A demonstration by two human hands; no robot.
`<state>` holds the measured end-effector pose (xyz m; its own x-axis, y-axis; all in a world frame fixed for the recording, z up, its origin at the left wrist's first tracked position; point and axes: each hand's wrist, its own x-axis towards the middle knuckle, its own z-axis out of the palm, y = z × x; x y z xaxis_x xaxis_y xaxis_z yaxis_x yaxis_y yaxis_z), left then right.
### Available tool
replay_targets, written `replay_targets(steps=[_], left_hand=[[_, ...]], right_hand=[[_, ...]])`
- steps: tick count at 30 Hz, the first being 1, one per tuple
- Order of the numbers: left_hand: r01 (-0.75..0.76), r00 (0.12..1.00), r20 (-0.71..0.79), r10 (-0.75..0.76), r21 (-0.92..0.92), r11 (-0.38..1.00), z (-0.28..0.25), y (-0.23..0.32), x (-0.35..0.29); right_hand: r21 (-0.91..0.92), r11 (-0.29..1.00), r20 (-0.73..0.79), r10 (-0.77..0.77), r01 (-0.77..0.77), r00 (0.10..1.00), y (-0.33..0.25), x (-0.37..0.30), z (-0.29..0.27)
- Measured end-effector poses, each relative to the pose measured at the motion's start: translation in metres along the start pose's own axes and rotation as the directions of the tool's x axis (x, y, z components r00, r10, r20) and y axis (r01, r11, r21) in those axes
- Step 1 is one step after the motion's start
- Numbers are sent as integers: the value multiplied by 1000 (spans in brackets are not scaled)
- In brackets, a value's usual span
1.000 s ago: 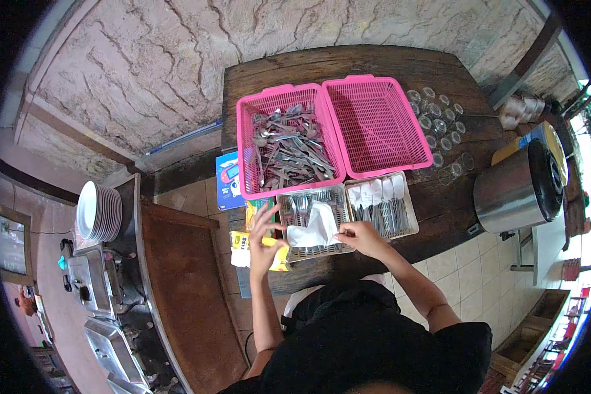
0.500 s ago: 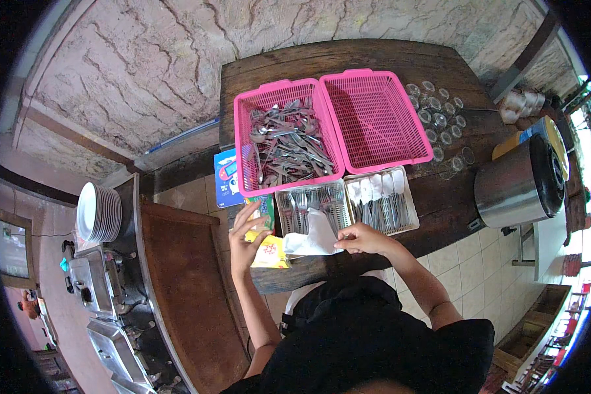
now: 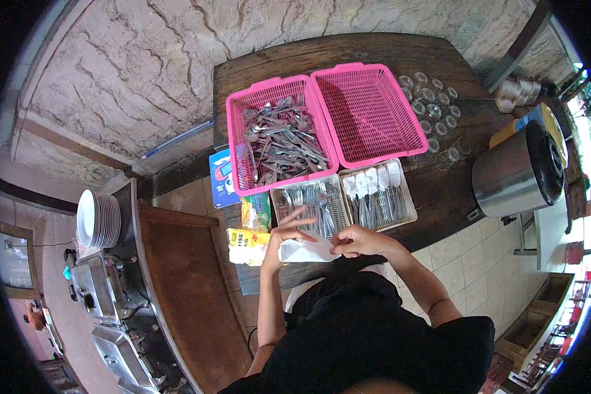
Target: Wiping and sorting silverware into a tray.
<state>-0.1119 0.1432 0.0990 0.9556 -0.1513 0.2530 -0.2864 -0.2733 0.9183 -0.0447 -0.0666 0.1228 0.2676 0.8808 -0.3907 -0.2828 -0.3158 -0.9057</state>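
A white paper napkin (image 3: 310, 251) spans the space between my hands at the near edge of the table. My right hand (image 3: 362, 241) is closed, pinching the napkin's right corner. At the napkin's left end is my left hand (image 3: 284, 240), its fingers stretched apart; its thumb side meets the paper. Just beyond, a pale basket (image 3: 277, 205) holds loose forks and spoons. To its right, a second pale basket (image 3: 410, 209) holds cutlery sets with white-wrapped ends. A yellow napkin pack (image 3: 244, 244) lies left of my left hand.
A pink basket (image 3: 235, 141) heaped with cutlery stands behind the pale ones, beside a bare pink basket (image 3: 368, 111). Several upturned glasses (image 3: 433, 110) and a large steel pot (image 3: 509, 174) are at the right. A plate stack (image 3: 98, 220) stands on the left counter.
My left hand has moved right, from above the yellow pack onto the napkin's left end. My right hand still pinches the other corner. The view has shifted slightly.
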Motion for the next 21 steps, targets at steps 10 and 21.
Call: replay_targets(steps=[10,21], left_hand=[[363,867,-272,-417,-228,903,36,-7,-36],[375,810,-359,-463,-290,881,56,-7,-41]], right_hand=[[210,968,-274,-76,137,959,15,0,9],[-133,971,-538,-241,200,808,20,4,23]])
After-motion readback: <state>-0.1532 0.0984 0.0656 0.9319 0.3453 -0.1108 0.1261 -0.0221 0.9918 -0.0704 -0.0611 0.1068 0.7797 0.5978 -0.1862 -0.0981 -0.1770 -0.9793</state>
